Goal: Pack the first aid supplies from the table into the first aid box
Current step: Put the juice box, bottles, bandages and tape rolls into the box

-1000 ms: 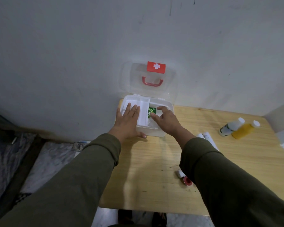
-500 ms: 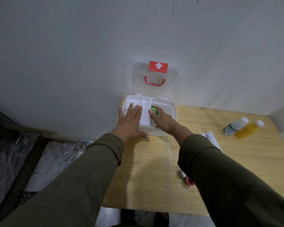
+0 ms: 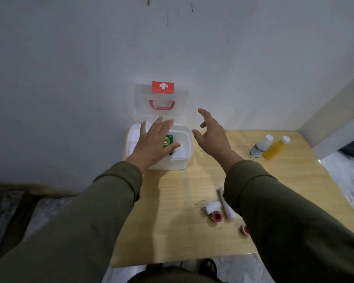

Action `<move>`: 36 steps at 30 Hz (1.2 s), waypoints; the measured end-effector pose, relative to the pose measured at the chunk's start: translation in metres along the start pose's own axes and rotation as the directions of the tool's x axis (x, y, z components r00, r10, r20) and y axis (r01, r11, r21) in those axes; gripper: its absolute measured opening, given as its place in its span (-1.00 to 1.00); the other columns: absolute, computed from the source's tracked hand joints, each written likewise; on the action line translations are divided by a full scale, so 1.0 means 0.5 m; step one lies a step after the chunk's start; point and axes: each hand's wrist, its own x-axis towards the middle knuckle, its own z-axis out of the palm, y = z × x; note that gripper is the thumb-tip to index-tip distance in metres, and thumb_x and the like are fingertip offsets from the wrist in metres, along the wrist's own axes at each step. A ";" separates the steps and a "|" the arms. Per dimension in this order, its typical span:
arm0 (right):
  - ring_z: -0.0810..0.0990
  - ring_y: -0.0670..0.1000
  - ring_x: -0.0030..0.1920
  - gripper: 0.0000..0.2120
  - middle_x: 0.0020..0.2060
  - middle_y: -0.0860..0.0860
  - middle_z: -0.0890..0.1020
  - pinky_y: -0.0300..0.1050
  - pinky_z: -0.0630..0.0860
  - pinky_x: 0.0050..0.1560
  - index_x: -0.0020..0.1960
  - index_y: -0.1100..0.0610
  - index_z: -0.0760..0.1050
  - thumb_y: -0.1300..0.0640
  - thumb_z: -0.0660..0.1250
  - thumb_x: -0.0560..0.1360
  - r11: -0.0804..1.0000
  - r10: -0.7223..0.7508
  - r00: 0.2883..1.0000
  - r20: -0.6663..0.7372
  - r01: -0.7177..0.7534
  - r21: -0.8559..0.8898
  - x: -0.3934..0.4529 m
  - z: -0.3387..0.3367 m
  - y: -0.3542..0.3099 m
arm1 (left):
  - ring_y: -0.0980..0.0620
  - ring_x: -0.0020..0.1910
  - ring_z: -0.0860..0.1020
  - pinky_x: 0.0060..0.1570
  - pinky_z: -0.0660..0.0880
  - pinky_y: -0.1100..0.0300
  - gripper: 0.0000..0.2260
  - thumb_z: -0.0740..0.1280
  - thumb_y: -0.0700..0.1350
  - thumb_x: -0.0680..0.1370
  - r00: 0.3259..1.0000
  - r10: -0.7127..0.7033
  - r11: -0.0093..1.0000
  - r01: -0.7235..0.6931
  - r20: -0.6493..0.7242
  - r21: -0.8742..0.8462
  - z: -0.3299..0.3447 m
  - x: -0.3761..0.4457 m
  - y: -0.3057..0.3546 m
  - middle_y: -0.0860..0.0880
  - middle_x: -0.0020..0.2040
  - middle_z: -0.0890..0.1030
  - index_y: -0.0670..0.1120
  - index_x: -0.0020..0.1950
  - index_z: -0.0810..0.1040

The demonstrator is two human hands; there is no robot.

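Observation:
The white first aid box (image 3: pixel 187 144) stands open at the table's far left corner, its clear lid (image 3: pixel 161 101) with a red cross and red handle leaning on the wall. A green packet (image 3: pixel 168 140) lies inside. My left hand (image 3: pixel 154 142) lies flat over the box with fingers spread, covering the inner tray. My right hand (image 3: pixel 212 133) hovers open just right of the box, holding nothing. On the table lie a white bottle (image 3: pixel 261 147), a yellow bottle (image 3: pixel 276 148), a bandage roll (image 3: pixel 212 207), a red tape roll (image 3: pixel 217 215) and a white stick (image 3: pixel 225 205).
The wooden table (image 3: pixel 192 186) is small, with the wall right behind it and a wall corner at the right. Another red-and-white tape roll (image 3: pixel 245 229) peeks out beside my right sleeve. Feet in sandals (image 3: pixel 207 266) show under the near edge.
My right hand has left the green packet in the box and lifted out to the right, open. My left hand has slid right over the box. The view has shifted, showing more supplies.

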 end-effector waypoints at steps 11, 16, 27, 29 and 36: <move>0.51 0.17 -0.24 -0.43 0.10 0.14 0.42 0.00 0.49 -0.25 0.40 0.00 0.23 0.21 0.27 0.42 0.955 0.141 0.970 -0.199 -0.186 -0.229 -0.096 -0.198 0.259 | -0.02 0.49 0.19 0.39 0.11 0.00 -0.47 0.27 0.00 0.55 0.976 0.201 0.955 -0.215 -0.086 -0.204 0.121 0.123 0.280 -0.06 0.45 0.32 -0.01 0.49 0.19; 0.45 0.17 -0.32 -0.47 0.11 0.15 0.38 -0.13 0.34 -0.38 0.35 0.01 0.28 0.20 0.28 0.41 0.921 0.210 0.956 -0.204 -0.263 -0.286 -0.114 -0.251 0.385 | -0.02 0.41 0.30 0.33 0.22 0.01 -0.50 0.28 -0.03 0.54 0.961 0.266 0.928 -0.275 -0.072 -0.252 0.195 0.179 0.394 -0.02 0.41 0.36 0.03 0.46 0.24; 0.47 0.10 -0.33 -0.58 0.17 0.13 0.38 -0.15 0.38 -0.37 0.27 0.01 0.32 0.13 0.32 0.44 0.952 0.175 0.982 -0.070 -0.187 -0.244 -0.058 -0.268 0.542 | 0.00 0.37 0.36 0.26 0.27 0.07 -0.60 0.26 -0.07 0.54 0.991 0.135 0.914 -0.133 -0.019 -0.383 0.301 0.255 0.510 0.03 0.37 0.44 0.05 0.38 0.36; 0.50 0.10 -0.30 -0.62 0.18 0.12 0.40 -0.14 0.43 -0.37 0.25 0.03 0.33 0.12 0.30 0.45 0.962 0.146 0.988 -0.049 -0.153 -0.226 -0.048 -0.264 0.557 | 0.00 0.36 0.37 0.28 0.29 0.05 -0.62 0.24 -0.08 0.55 0.992 0.128 0.908 -0.125 -0.021 -0.400 0.309 0.259 0.514 0.03 0.38 0.44 0.04 0.38 0.36; 0.52 0.14 -0.24 -0.75 0.06 0.09 0.51 -0.05 0.47 -0.30 0.17 0.09 0.35 0.18 0.22 0.50 0.984 0.095 0.995 -0.036 -0.099 -0.150 -0.025 -0.258 0.577 | -0.04 0.23 0.49 0.18 0.40 0.04 -0.69 0.22 -0.08 0.58 0.995 0.101 0.900 -0.100 -0.021 -0.425 0.311 0.273 0.531 -0.01 0.28 0.52 0.00 0.33 0.37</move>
